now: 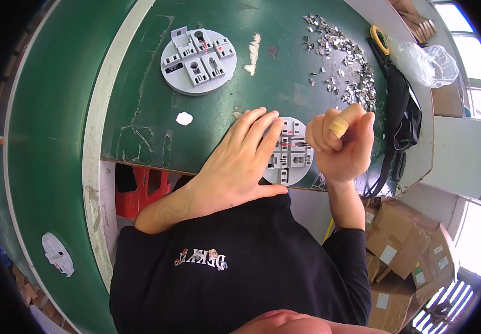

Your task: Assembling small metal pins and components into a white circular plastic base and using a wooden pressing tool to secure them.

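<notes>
Your green counter [140, 100] is pretty busy. Far left of your hands sits a second grey round fixture plate [198, 61] with blocky slots, well apart from everything you're touching. Far right there's a big scatter of small shiny metal clips [345, 61], running down almost to your right hand. Past that, a roll of yellow tape [380, 39], a black strap [399, 106] and a crumpled clear plastic bag [427, 62]. A white scrap [185, 118] lies just left of your left hand, and cardboard boxes [413, 256] sit on the floor to the near right.

The round grey fixture disc [290, 158] you're working on sits at the near edge of the counter, lying flat, face up. It's round, so there's no real long axis. Your left hand [235, 164] lies flat over its left part, fingers stretched out and holding nothing, just pressing down. Your right hand [343, 145] hovers over its right edge, curled up tight with a taped finger; can't tell if there's a piece pinched inside.
</notes>
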`<action>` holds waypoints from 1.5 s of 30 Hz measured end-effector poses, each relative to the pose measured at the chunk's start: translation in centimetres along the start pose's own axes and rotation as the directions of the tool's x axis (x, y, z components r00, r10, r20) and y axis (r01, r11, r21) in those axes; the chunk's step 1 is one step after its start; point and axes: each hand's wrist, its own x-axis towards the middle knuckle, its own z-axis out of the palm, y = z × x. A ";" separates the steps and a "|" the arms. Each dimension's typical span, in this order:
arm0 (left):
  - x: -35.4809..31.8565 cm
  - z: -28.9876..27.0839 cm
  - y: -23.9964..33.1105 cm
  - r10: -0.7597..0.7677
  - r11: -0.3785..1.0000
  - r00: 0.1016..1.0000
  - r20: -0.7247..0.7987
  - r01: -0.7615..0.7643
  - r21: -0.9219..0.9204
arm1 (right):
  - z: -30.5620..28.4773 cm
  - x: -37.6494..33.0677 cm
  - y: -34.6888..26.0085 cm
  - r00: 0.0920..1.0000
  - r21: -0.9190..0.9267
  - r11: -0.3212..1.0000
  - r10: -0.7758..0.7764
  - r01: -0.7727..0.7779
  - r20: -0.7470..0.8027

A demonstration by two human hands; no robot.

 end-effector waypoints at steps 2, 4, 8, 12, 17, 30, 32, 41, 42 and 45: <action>-0.1 0.1 0.0 0.007 1.000 1.000 0.004 -0.007 0.003 | 0.2 -0.1 0.3 1.000 -0.035 0.999 -0.017 0.016 -0.023; -0.2 0.1 -0.1 -0.007 1.000 1.000 0.008 0.007 -0.002 | 0.6 -0.1 0.5 0.999 -0.045 0.999 -0.018 0.016 -0.044; -0.3 0.0 -0.1 -0.045 0.999 0.999 0.022 0.045 -0.012 | 1.5 -0.2 0.7 0.994 -0.073 0.997 -0.029 0.021 -0.103; -0.3 0.0 0.1 -0.049 0.999 0.999 0.023 0.049 0.005 | 2.3 -0.2 1.0 0.970 -0.144 0.990 -0.043 0.008 -0.241; -0.1 0.0 0.1 0.019 1.000 1.000 -0.017 -0.019 0.022 | 3.6 -0.3 2.2 0.940 -0.245 0.969 -0.120 0.041 -0.319; -0.5 0.1 -0.1 0.012 1.000 0.997 -0.078 -0.011 0.009 | -5.4 3.6 -0.9 0.955 -0.915 0.312 -0.070 -0.255 -0.290; -0.4 0.1 -0.1 0.005 1.000 0.997 -0.080 -0.006 -0.018 | -6.7 3.8 0.2 0.942 -0.925 0.183 0.016 -0.332 -0.335; 0.2 0.4 0.1 -0.028 0.990 0.963 -0.270 -0.011 -0.142 | -5.4 2.0 -0.5 0.952 -0.883 0.355 0.102 -0.307 -0.290; 0.3 0.5 0.1 -0.022 0.992 0.958 -0.285 -0.015 -0.127 | -4.8 1.6 -1.0 0.925 -0.832 0.404 0.166 -0.379 -0.341; 1.2 0.9 0.5 -0.017 0.998 0.956 -0.294 -0.003 -0.068 | -3.0 0.6 -2.3 0.895 -0.747 0.494 0.232 -0.446 -0.381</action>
